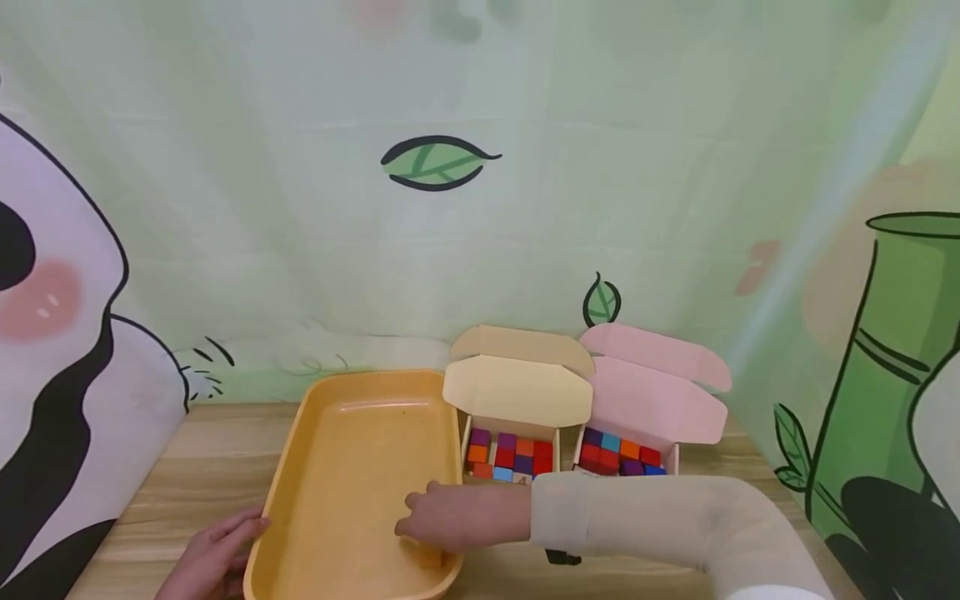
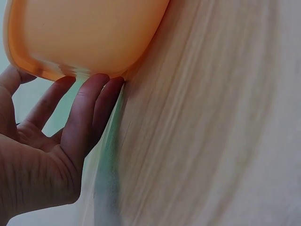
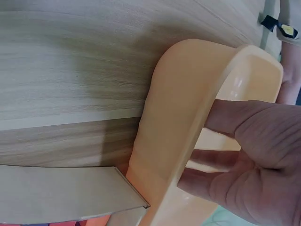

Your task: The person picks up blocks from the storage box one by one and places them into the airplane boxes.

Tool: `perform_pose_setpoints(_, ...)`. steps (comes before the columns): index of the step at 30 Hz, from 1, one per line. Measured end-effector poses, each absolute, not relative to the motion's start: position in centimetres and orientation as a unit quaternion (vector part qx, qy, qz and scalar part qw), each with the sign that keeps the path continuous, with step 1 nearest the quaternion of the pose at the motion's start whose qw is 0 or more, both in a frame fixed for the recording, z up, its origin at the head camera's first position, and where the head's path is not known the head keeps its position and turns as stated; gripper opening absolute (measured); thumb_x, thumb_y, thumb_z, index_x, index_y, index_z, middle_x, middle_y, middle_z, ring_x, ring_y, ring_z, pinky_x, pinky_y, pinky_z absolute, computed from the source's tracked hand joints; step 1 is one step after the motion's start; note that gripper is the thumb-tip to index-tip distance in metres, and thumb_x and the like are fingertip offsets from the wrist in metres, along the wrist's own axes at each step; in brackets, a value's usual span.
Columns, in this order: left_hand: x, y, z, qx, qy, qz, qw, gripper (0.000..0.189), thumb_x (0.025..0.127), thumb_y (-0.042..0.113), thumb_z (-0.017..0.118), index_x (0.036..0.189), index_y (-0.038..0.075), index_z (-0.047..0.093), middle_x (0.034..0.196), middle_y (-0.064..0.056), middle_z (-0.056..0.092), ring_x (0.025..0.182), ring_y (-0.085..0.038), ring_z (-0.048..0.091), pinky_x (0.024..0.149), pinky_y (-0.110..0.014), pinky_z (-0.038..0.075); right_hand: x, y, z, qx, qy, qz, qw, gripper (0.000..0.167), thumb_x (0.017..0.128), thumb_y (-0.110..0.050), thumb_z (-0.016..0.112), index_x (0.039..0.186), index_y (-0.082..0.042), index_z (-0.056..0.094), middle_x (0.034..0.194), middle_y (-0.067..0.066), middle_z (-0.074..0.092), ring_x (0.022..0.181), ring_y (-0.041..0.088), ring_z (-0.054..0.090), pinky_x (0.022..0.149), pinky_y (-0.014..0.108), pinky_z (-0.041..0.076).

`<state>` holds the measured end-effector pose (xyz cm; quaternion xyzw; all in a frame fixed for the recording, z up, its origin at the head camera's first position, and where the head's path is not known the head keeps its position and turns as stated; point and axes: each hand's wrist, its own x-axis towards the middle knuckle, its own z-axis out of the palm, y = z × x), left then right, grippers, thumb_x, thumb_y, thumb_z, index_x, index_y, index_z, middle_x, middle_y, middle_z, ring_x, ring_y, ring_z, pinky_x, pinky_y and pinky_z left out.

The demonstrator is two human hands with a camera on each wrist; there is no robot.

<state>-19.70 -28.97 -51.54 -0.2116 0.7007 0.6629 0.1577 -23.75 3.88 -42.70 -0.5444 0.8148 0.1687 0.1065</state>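
A yellow-orange plastic tray [image 1: 352, 467] lies on the wooden table. My left hand [image 1: 213, 557] holds it at the near left side, the thumb side at the rim. In the left wrist view, the fingers [image 2: 84, 101] reach against the outside of the tray wall. My right hand [image 1: 450, 517] reaches over the right rim into the tray, fingers pointing down. Just below that hand, an orange patch [image 1: 431, 557] shows against the tray floor. The tray wall hides the fingertips in the right wrist view, and I cannot tell whether they grip anything.
Right of the tray stand two lidded boxes with their lids raised: a cream one [image 1: 517, 392] and a pink one [image 1: 660, 400]. Both contain several coloured cubes. My right forearm crosses in front of them. A small black object [image 1: 562, 557] shows below the sleeve. A printed curtain [image 1: 480, 250] hangs behind.
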Motion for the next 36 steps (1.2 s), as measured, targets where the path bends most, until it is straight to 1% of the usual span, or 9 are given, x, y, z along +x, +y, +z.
perform_pose_setpoints(4, -19.5, -29.0, -51.5, -0.213, 0.699, 0.665, 0.157, 0.081, 0.099, 0.044, 0.063, 0.154, -0.008, 0.032, 0.111, -0.022, 0.071, 0.091, -0.036, 0.074, 0.076, -0.054, 0.061, -24.3, 2.9, -43.1, -0.573, 0.793, 0.162, 0.130, 0.034, 0.098, -0.008, 0.066, 0.126, -0.028, 0.068, 0.101, -0.008, 0.060, 0.078, 0.006, 0.052, 0.066, 0.011, 0.042)
perform_pose_setpoints(7, -19.4, -29.0, -51.5, -0.213, 0.698, 0.665, 0.158, 0.082, 0.099, 0.045, 0.063, 0.154, -0.008, 0.032, 0.111, -0.022, 0.072, 0.090, -0.036, 0.074, 0.075, -0.054, 0.062, -24.8, 2.2, -43.3, -0.590, 0.777, 0.164, 0.144, 0.032, 0.099, -0.009, 0.064, 0.125, -0.027, 0.069, 0.102, -0.008, 0.060, 0.079, 0.005, 0.051, 0.070, 0.009, 0.043)
perform_pose_setpoints(12, -19.4, -29.0, -51.7, -0.212, 0.697, 0.667, 0.158, 0.081, 0.099, 0.044, 0.063, 0.153, -0.009, 0.033, 0.114, -0.021, 0.071, 0.092, -0.034, 0.074, 0.076, -0.053, 0.061, -25.4, 1.6, -43.4, -0.586, 0.774, 0.153, 0.185, 0.024, 0.102, -0.011, 0.060, 0.117, -0.024, 0.073, 0.101, -0.008, 0.062, 0.081, 0.006, 0.052, 0.072, 0.009, 0.045)
perform_pose_setpoints(16, -19.5, -29.0, -51.7, -0.208, 0.695, 0.670, 0.158, 0.081, 0.099, 0.043, 0.064, 0.153, -0.010, 0.033, 0.120, -0.022, 0.069, 0.095, -0.033, 0.073, 0.078, -0.053, 0.061, -25.8, 1.6, -43.2, -0.583, 0.777, 0.136, 0.197, 0.022, 0.101, -0.011, 0.060, 0.115, -0.021, 0.074, 0.103, -0.007, 0.064, 0.085, 0.005, 0.054, 0.074, 0.009, 0.045)
perform_pose_setpoints(23, -19.6, -29.3, -51.7, -0.209, 0.688, 0.678, 0.154, 0.078, 0.099, 0.039, 0.065, 0.153, -0.009, 0.035, 0.116, -0.018, 0.071, 0.094, -0.032, 0.073, 0.079, -0.054, 0.061, -27.2, 1.1, -43.2, -0.571, 0.787, 0.136, 0.190, 0.035, 0.100, -0.005, 0.062, 0.128, -0.025, 0.071, 0.121, -0.006, 0.066, 0.101, 0.006, 0.057, 0.096, 0.013, 0.047)
perform_pose_setpoints(27, -19.7, -29.2, -51.6, -0.209, 0.683, 0.683, 0.153, 0.077, 0.100, 0.038, 0.065, 0.153, -0.009, 0.034, 0.115, -0.016, 0.072, 0.094, -0.030, 0.073, 0.078, -0.054, 0.061, -27.8, 0.2, -43.4, -0.587, 0.775, 0.163, 0.171, 0.041, 0.096, -0.003, 0.069, 0.129, -0.026, 0.071, 0.119, -0.006, 0.065, 0.099, 0.005, 0.056, 0.094, 0.013, 0.048)
perform_pose_setpoints(31, -19.7, -29.1, -51.6, -0.204, 0.676, 0.690, 0.158, 0.078, 0.101, 0.036, 0.064, 0.154, -0.009, 0.031, 0.115, -0.014, 0.072, 0.094, -0.029, 0.073, 0.079, -0.053, 0.061, -28.4, -0.7, -43.7, -0.619, 0.740, 0.209, 0.160, 0.049, 0.091, -0.006, 0.074, 0.134, -0.028, 0.068, 0.122, -0.006, 0.065, 0.104, 0.005, 0.055, 0.092, 0.015, 0.050)
perform_pose_setpoints(33, -19.6, -29.1, -51.6, -0.202, 0.676, 0.691, 0.158, 0.077, 0.101, 0.035, 0.064, 0.155, -0.009, 0.030, 0.115, -0.013, 0.072, 0.094, -0.029, 0.073, 0.079, -0.052, 0.061, -28.7, -1.1, -43.9, -0.635, 0.717, 0.229, 0.175, 0.056, 0.089, -0.006, 0.076, 0.138, -0.030, 0.065, 0.130, -0.005, 0.062, 0.111, 0.005, 0.054, 0.096, 0.015, 0.048)
perform_pose_setpoints(36, -19.5, -29.2, -51.6, -0.203, 0.680, 0.687, 0.154, 0.076, 0.101, 0.036, 0.063, 0.155, -0.008, 0.031, 0.115, -0.012, 0.072, 0.094, -0.029, 0.073, 0.078, -0.052, 0.061, -29.2, -1.4, -44.1, -0.657, 0.681, 0.246, 0.210, 0.065, 0.088, -0.005, 0.078, 0.143, -0.033, 0.060, 0.146, -0.002, 0.053, 0.129, 0.007, 0.048, 0.107, 0.014, 0.039)
